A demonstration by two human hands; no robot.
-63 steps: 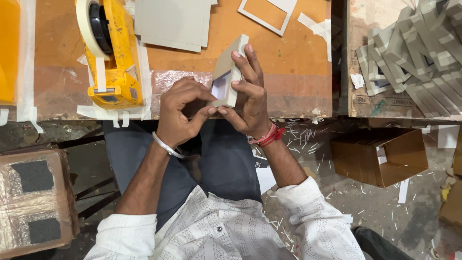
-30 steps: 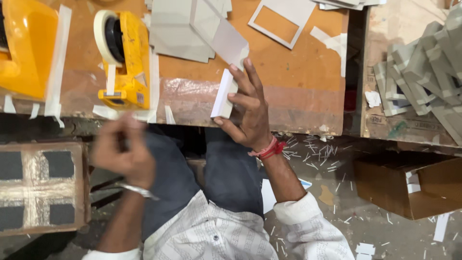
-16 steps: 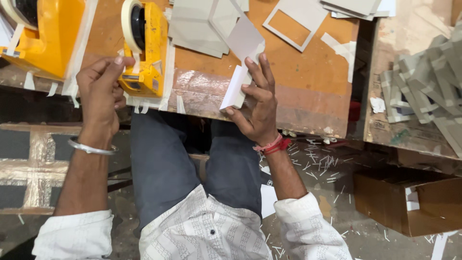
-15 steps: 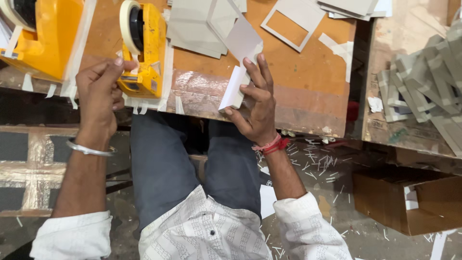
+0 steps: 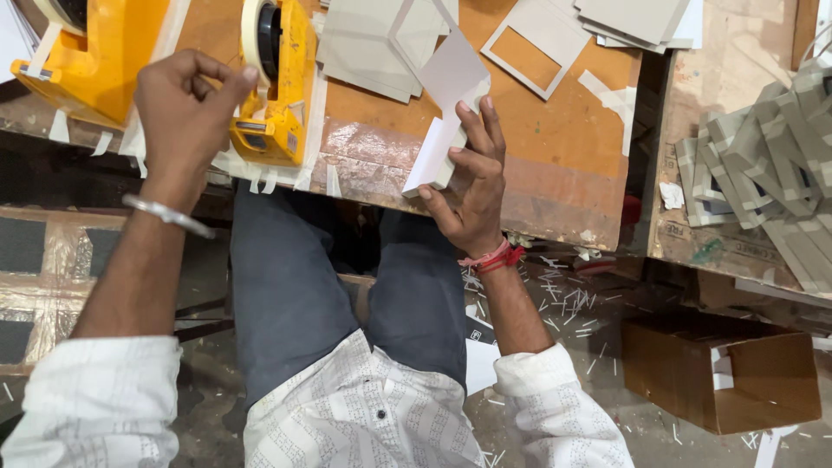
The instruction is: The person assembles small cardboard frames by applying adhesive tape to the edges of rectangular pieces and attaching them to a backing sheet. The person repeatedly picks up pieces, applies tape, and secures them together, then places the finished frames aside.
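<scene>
- Right hand [image 5: 472, 195] was clamped on a small folded white card piece [image 5: 431, 159], thumb beneath and fingers spread along its edge, just over the near edge of the orange wooden worktop [image 5: 563, 147].
- Left hand [image 5: 184, 108] had its fingers pinched together at the pale tape roll on the yellow tape dispenser [image 5: 273, 87].
- Open brown cardboard box [image 5: 724, 373] stood on the floor, holding a few white scraps.
- Grey card strips [image 5: 763, 165] lay heaped on the right.
</scene>
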